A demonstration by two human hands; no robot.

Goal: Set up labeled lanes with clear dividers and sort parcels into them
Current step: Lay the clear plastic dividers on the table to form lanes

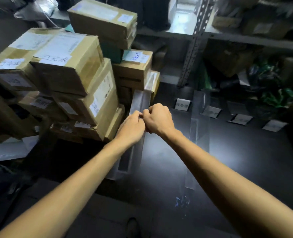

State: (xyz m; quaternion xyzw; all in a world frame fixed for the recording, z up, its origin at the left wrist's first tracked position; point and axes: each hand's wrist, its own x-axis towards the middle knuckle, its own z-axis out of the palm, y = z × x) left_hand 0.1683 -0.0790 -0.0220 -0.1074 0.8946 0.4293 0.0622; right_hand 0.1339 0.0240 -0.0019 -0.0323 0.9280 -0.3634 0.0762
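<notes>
Several cardboard parcels (68, 66) stacked at left in a rough pile, all taped shut with white labels on tops and sides, some handwritten; contents not visible. One more box (102, 19) sits highest at far left-centre, with a green item (111, 52) wedged under it. White padded mailer (10, 148) lies low at near left beside the pile. Metal shelf unit (245, 40) at far right holds brown boxes on the upper level, dark and green plastic bags (276, 97) on the lower level; bag contents can't be made out. Perforated upright post (196, 42) stands at the shelf's left corner. Dark floor (168, 160) in the middle. Clear divider (140, 100) stands on edge on the floor just right of the parcel pile, running near to far, far end close to the lowest boxes. Second clear divider (199, 117) stands further right, roughly parallel, well apart from the first. Row of small white lane labels along the shelf base: first label (182, 104) between the two dividers, three more (211, 112), (241, 119), (273, 125) to the right; writing too blurred to read. Left hand (132, 125) and right hand (157, 117) meet over the first clear divider, knuckles touching each other, fingers of both curled tight and clamped on its top edge about midway along. Both forearms bare, reaching in from near. Shoe tip (132, 227) at the near edge.
</notes>
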